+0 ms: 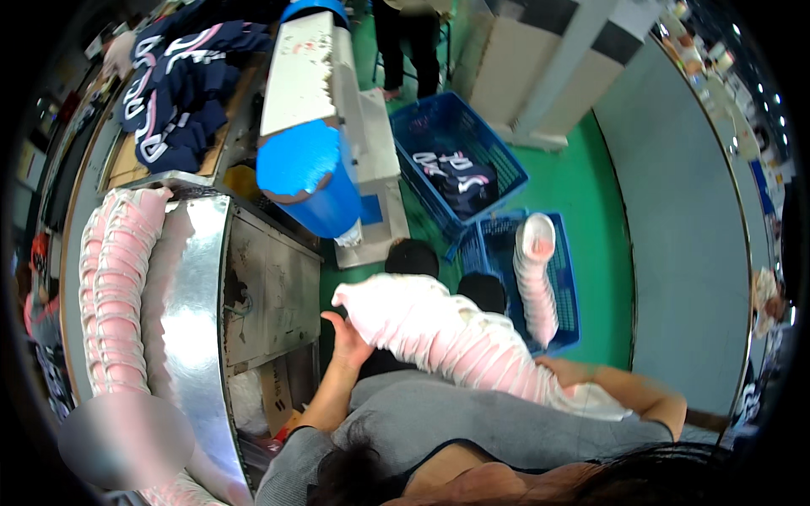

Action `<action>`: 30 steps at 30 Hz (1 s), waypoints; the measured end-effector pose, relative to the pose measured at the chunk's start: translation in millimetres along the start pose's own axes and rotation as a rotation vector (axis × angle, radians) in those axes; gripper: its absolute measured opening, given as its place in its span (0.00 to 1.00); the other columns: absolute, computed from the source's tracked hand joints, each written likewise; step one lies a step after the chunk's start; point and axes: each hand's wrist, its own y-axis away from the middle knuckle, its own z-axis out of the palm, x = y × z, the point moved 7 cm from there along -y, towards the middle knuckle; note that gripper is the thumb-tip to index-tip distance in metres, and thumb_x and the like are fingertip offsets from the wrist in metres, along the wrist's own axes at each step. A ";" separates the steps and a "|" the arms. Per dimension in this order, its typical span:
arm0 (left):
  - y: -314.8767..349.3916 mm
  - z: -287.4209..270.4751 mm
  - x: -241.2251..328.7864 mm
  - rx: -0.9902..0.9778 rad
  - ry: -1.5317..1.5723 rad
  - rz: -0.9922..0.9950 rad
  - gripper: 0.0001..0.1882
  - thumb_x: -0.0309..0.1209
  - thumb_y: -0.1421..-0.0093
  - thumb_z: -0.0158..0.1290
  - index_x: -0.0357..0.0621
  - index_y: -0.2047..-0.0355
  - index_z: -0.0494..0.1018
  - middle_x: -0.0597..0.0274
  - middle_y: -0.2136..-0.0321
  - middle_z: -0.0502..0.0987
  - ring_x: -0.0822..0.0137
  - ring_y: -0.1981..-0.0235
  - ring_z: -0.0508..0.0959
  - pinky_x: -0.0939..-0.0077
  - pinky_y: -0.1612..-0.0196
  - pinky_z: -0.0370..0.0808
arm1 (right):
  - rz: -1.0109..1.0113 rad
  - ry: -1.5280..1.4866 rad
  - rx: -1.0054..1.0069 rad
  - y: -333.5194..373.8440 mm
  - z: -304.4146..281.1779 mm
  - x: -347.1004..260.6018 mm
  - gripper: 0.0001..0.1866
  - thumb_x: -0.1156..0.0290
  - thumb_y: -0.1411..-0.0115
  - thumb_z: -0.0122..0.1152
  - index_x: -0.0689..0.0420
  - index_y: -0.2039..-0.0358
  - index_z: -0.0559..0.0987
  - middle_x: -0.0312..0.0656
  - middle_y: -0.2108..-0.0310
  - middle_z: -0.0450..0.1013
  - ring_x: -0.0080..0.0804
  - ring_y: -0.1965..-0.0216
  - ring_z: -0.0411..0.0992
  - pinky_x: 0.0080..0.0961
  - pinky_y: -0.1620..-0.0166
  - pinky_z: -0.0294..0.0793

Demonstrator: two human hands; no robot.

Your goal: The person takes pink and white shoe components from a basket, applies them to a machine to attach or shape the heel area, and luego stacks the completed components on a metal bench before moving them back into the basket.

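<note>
A long pink-and-white wrapped fabric roll (456, 337) lies slantwise across my lap, ringed with white bands. My left hand (348, 344) supports its left end, thumb spread out and the other fingers partly hidden behind the roll. At the lower right end, my right hand (553, 371) grips the roll's far side, its fingers largely covered. A similar banded roll (537, 282) leans in a blue plastic crate (574, 312) just beyond my right knee. More pink banded rolls (118, 287) lie side by side on the shiny metal-topped table (190, 295) to my left.
Ahead stands a machine with a bright blue rounded cover (308, 181). Beside it, a larger blue crate (515, 173) holds dark printed fabric (460, 181). Navy pieces (181, 101) are piled at far left. A grey partition (683, 202) rises on the right; another person's legs (409, 46) show ahead.
</note>
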 end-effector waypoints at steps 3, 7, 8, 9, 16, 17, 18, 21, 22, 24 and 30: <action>21.9 11.7 -13.6 -0.102 -0.148 0.055 0.57 0.65 0.53 0.53 0.47 0.34 0.41 0.60 0.35 0.51 0.57 0.35 0.53 0.56 0.35 0.49 | 0.007 -0.114 0.010 -1.1 -0.2 -9.5 0.50 0.66 0.55 0.71 0.60 0.37 0.51 0.51 0.41 0.59 0.41 0.40 0.58 0.33 0.39 0.57; -18.1 6.4 -10.2 0.030 -0.919 0.161 0.47 0.34 0.51 0.61 0.35 0.37 0.46 0.54 0.40 0.58 0.61 0.39 0.58 0.68 0.37 0.54 | -0.053 -0.049 0.121 7.3 9.9 -18.1 0.51 0.67 0.54 0.71 0.60 0.36 0.49 0.50 0.40 0.57 0.41 0.39 0.58 0.33 0.38 0.57; -34.0 25.4 -5.5 0.074 -1.033 0.140 0.44 0.35 0.50 0.61 0.32 0.39 0.50 0.51 0.43 0.62 0.61 0.41 0.62 0.70 0.39 0.56 | -0.114 -0.158 0.143 8.9 10.3 -27.1 0.52 0.69 0.53 0.69 0.60 0.35 0.45 0.52 0.41 0.60 0.41 0.40 0.60 0.31 0.39 0.58; -56.1 44.0 -2.3 0.038 -1.039 0.245 0.40 0.37 0.49 0.60 0.30 0.41 0.55 0.51 0.44 0.65 0.61 0.43 0.64 0.70 0.40 0.58 | -0.083 -0.143 0.221 17.4 10.2 -36.0 0.52 0.69 0.53 0.69 0.61 0.35 0.45 0.52 0.42 0.60 0.40 0.41 0.61 0.30 0.40 0.58; -157.8 113.2 -3.4 -0.251 -0.901 -0.294 0.39 0.47 0.50 0.60 0.36 0.43 0.62 0.54 0.48 0.70 0.63 0.49 0.72 0.71 0.44 0.66 | -0.023 -0.189 0.440 50.7 2.1 -98.4 0.41 0.72 0.42 0.57 0.60 0.34 0.45 0.50 0.39 0.58 0.36 0.40 0.60 0.27 0.40 0.58; -162.2 116.0 -2.5 -0.284 -0.894 -0.393 0.40 0.49 0.50 0.60 0.37 0.43 0.62 0.53 0.48 0.71 0.63 0.49 0.73 0.70 0.45 0.67 | -0.010 -0.211 0.422 54.5 -1.2 -103.5 0.41 0.72 0.42 0.57 0.60 0.34 0.45 0.49 0.39 0.58 0.36 0.40 0.59 0.28 0.39 0.56; -170.3 111.6 -4.8 -0.289 -0.901 -0.514 0.40 0.51 0.50 0.59 0.38 0.43 0.62 0.53 0.49 0.71 0.63 0.50 0.73 0.71 0.45 0.68 | 0.008 -0.237 0.403 56.7 -1.0 -107.2 0.41 0.71 0.42 0.57 0.60 0.34 0.45 0.49 0.38 0.57 0.36 0.40 0.59 0.29 0.38 0.55; -179.3 84.5 -35.9 -0.266 -0.994 -0.781 0.44 0.58 0.51 0.57 0.39 0.42 0.62 0.51 0.51 0.73 0.60 0.51 0.75 0.61 0.50 0.73 | 0.057 -0.297 0.373 65.5 8.8 -120.4 0.41 0.70 0.42 0.57 0.60 0.34 0.45 0.49 0.38 0.56 0.37 0.40 0.59 0.29 0.38 0.55; -183.0 58.5 -52.2 -0.242 -1.041 -0.796 0.45 0.59 0.52 0.57 0.39 0.43 0.62 0.51 0.51 0.73 0.58 0.51 0.75 0.57 0.51 0.73 | 0.049 -0.291 0.357 65.2 8.1 -125.2 0.41 0.69 0.42 0.57 0.60 0.34 0.44 0.50 0.38 0.56 0.37 0.41 0.60 0.30 0.39 0.56; -201.1 -5.6 -80.4 -0.158 -1.094 -0.818 0.46 0.60 0.52 0.56 0.38 0.42 0.60 0.48 0.50 0.72 0.56 0.50 0.74 0.50 0.54 0.74 | 0.054 -0.282 0.332 60.1 12.6 -132.8 0.41 0.68 0.42 0.57 0.60 0.34 0.44 0.50 0.38 0.56 0.38 0.41 0.60 0.30 0.40 0.57; -223.8 -34.6 -117.5 0.129 -1.584 -0.307 0.44 0.56 0.39 0.39 0.26 0.40 0.43 0.26 0.47 0.62 0.36 0.47 0.67 0.60 0.42 0.61 | 0.088 -0.281 0.285 36.7 8.2 -143.4 0.42 0.64 0.42 0.56 0.60 0.34 0.44 0.52 0.39 0.57 0.39 0.43 0.62 0.31 0.43 0.62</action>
